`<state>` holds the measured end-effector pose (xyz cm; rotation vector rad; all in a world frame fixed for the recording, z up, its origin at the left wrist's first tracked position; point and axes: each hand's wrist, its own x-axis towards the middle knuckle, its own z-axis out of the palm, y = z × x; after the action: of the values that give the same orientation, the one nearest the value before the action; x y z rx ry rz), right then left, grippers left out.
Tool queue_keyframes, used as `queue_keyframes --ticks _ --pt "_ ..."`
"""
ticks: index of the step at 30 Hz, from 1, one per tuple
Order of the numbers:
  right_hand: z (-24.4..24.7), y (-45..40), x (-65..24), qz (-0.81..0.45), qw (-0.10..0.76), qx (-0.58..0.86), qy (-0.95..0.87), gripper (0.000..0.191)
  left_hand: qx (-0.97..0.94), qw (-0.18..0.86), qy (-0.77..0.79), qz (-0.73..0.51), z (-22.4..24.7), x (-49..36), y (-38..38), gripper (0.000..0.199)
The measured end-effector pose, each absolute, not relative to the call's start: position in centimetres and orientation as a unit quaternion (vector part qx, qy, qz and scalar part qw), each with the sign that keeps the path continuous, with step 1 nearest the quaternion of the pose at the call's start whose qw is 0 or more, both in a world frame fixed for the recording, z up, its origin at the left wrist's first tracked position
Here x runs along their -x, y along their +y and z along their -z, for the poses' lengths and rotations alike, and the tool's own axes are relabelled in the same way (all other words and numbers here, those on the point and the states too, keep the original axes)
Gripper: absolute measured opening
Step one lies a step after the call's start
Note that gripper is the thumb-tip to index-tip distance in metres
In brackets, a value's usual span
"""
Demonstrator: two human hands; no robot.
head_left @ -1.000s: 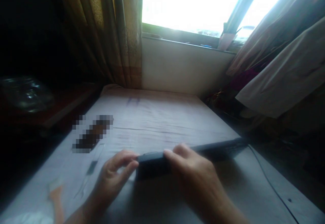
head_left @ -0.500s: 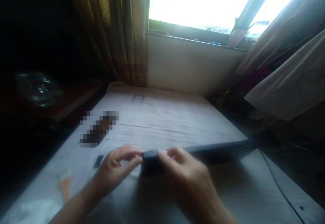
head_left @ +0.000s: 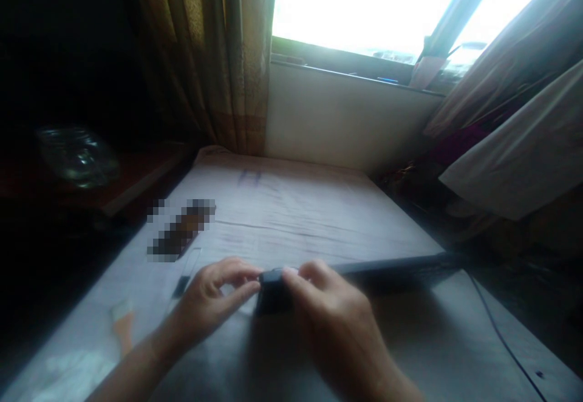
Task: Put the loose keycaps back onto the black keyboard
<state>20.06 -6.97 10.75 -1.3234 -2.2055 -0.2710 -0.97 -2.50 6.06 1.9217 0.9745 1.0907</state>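
Observation:
A long, narrow black object (head_left: 387,268) extends rightward from my hands across the white-covered surface, its near side in shadow. Its exact kind is hard to make out. At its left end is a small dark block (head_left: 272,276), where both hands meet. My left hand (head_left: 216,289) pinches the tip of this end between thumb and fingers. My right hand (head_left: 337,314) grips it just to the right, thumb on top and fingers curled, mostly hidden behind the hand.
A brush with an orange handle (head_left: 122,329) lies left of my left forearm, near clear plastic (head_left: 68,374). Beyond are a pixelated dark item (head_left: 182,232) and a thin clear strip (head_left: 194,265). A black cable (head_left: 501,335) runs down the right. A glass jar (head_left: 79,156) stands far left.
The whole view has shifted slightly, so things appear a little farther right. Both hands keep their hold at the left end of the black object, with hardly any visible movement.

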Motion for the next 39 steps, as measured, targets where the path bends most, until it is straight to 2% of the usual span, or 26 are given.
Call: queue_keyframes --ticks 11,31,39 --pt "-11.0 -6.7 -19.9 0.081 0.245 0.505 -0.824 0.022 -0.75 0.347 0.368 -0.426 -5.8 1.0 -2.5 0.011" --pt "-10.6 -6.1 -18.0 0.123 0.305 0.43 -0.841 0.028 -0.74 0.345 0.399 -0.418 -5.9 0.6 -2.6 0.016" --pt "-9.6 -6.4 -21.0 0.126 0.286 0.502 -0.806 0.033 -0.738 0.34 0.404 -0.42 -5.7 0.8 -2.5 0.016"
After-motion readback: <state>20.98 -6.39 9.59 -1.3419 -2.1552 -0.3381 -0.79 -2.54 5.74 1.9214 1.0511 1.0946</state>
